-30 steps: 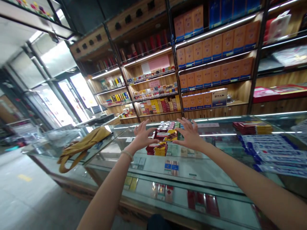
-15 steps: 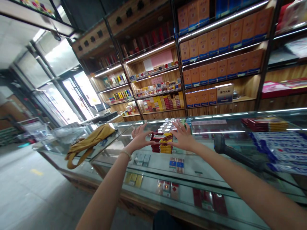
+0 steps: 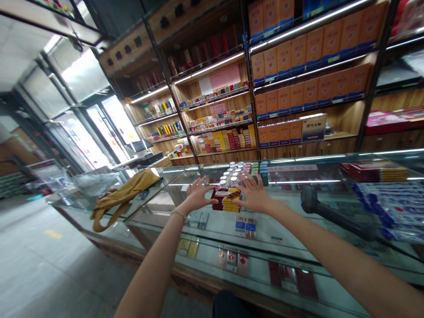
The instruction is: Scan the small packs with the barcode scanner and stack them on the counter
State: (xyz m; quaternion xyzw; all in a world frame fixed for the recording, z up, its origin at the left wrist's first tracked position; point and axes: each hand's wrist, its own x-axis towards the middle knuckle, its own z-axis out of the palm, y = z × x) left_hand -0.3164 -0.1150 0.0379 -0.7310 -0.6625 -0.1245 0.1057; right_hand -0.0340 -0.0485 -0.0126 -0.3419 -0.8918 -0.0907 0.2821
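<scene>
A stack of red and yellow packets (image 3: 227,201) lies on the glass counter (image 3: 212,227). My left hand (image 3: 198,196) is at the stack's left end, fingers apart, thumb reaching its edge. At the right end is my right hand (image 3: 254,194), also with spread fingers, its thumb by the yellow part. Both hands rest beside the stack without wrapping round it; whether the fingertips press on it is hard to tell. Just behind stand several white-capped containers (image 3: 233,173), with green ones (image 3: 255,170) and blue ones (image 3: 263,173) to their right, partly behind my right hand.
A black handheld scanner (image 3: 321,207) lies right of my right hand. Further right are blue-white packages (image 3: 391,207) and another red and yellow stack (image 3: 374,171). A mustard bag (image 3: 127,194) lies at the left. Stocked shelves (image 3: 215,106) stand behind the counter.
The view has shifted slightly. The top packet, tilted and held between both thumbs before, now sits level on the stack, and my fingers have loosened around it.
</scene>
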